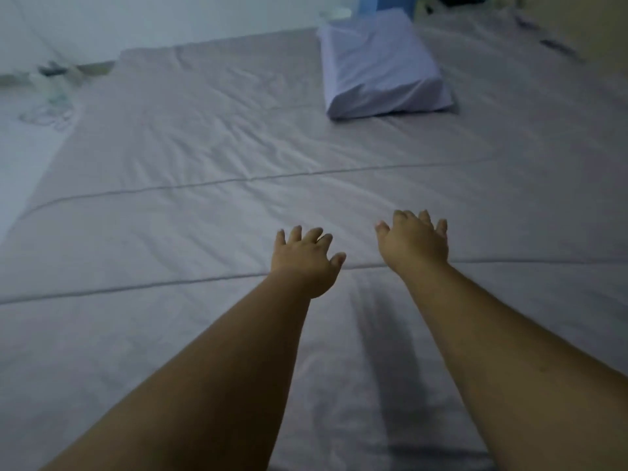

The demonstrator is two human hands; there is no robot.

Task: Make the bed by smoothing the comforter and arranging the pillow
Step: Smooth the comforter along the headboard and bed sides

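Two bare arms reach out over the bed. The left hand (304,258) and the right hand (413,243) are side by side, a little apart, with all the fingers spread wide. Each grip is open and holds nothing. The palms face down, low over the gray comforter (204,215). I cannot tell if they press on it or float just above it.

The comforter lies flat across most of the bed. It has small wrinkles in the middle, up past the hands, and long straight lines run across it. The pillow (382,66) sits far from the hands, near the top of the bed and a bit to the right. It looks turned a little, not straight with the bed edge.

I think the hands are about to push forward and smooth the cloth.

Here is what could go wrong. If the hands push too hard, they may bunch the cloth up ahead and make a new fold. If one hand pushes more than the other, the comforter may slide crooked. A long push could also bump the pillow and turn it more.
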